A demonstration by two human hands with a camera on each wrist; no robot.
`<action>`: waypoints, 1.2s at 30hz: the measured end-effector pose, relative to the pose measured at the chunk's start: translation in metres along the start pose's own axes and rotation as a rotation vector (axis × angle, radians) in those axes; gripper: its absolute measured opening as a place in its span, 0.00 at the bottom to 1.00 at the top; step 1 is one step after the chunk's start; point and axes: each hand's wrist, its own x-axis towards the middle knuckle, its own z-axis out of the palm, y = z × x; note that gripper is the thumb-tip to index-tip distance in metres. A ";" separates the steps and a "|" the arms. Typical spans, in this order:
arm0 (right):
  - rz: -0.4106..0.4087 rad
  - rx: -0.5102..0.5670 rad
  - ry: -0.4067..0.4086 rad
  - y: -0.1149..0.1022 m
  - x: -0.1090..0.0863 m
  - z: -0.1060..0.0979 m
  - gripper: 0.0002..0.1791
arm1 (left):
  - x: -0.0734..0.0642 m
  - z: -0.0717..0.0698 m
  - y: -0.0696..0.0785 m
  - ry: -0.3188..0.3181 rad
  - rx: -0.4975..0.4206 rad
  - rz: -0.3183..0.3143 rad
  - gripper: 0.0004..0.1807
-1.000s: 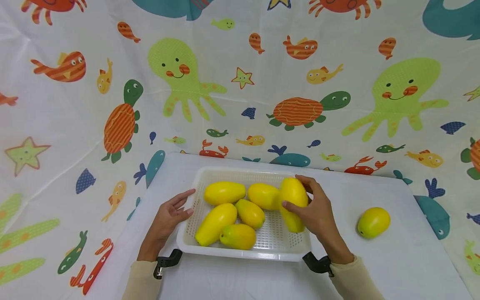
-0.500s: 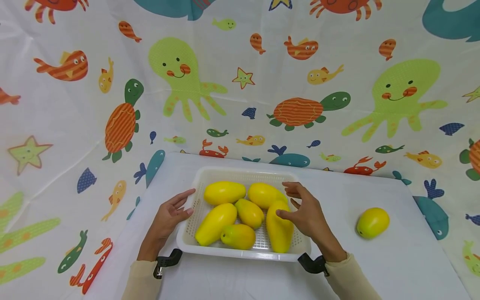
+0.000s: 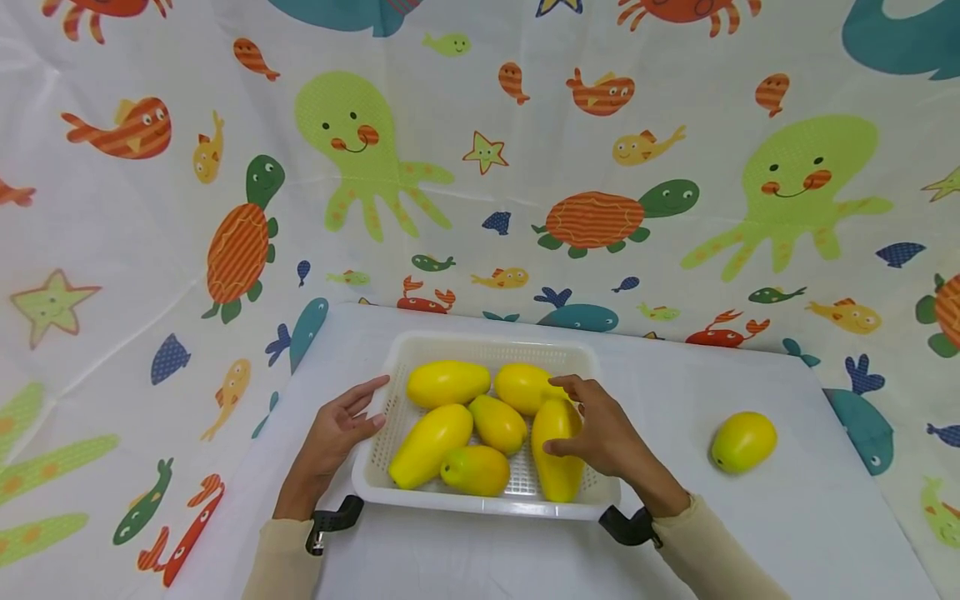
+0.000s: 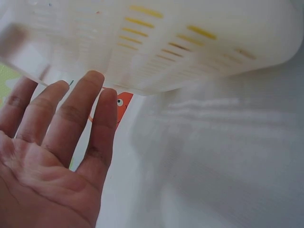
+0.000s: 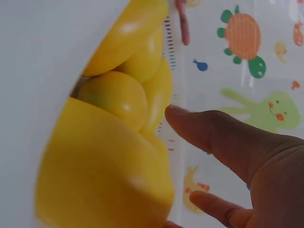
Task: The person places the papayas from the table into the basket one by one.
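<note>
A white plastic basket (image 3: 487, 506) holds several yellow papayas, among them a long papaya (image 3: 558, 479) at its right end, lying lengthwise toward the front. My right hand (image 3: 607, 433) hovers over that papaya, thumb and fingers spread apart. The right wrist view shows the thumb clear of the large papaya (image 5: 104, 166) below it. At the basket's left side is my left hand (image 3: 333, 437), its fingertips right at the wall. In the left wrist view the left hand (image 4: 57, 152) has its palm up and fingers extended beside the slotted basket (image 4: 199, 47).
A lone papaya (image 3: 745, 442) with a greenish end lies on the white-covered table (image 3: 795, 533), right of the basket. Behind and to the left hangs a cloth (image 3: 450, 108) printed with sea animals.
My right hand has set the long papaya down at the basket's right end and let go of it. The hand then shifted left over it. My left hand stayed put.
</note>
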 end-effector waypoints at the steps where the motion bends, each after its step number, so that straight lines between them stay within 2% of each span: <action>1: 0.006 -0.016 -0.007 -0.001 0.000 0.000 0.50 | 0.000 0.000 0.000 -0.001 -0.002 -0.001 0.36; 7: 0.013 -0.133 -0.050 -0.001 0.004 0.003 0.51 | 0.001 0.001 -0.001 -0.005 -0.007 -0.003 0.36; 19: -0.086 -0.335 -0.117 -0.003 0.008 0.008 0.49 | 0.001 0.001 0.001 -0.008 -0.005 -0.008 0.36; 36: -0.126 -0.487 -0.153 -0.004 0.011 0.016 0.50 | 0.002 0.002 -0.004 -0.005 0.001 0.027 0.36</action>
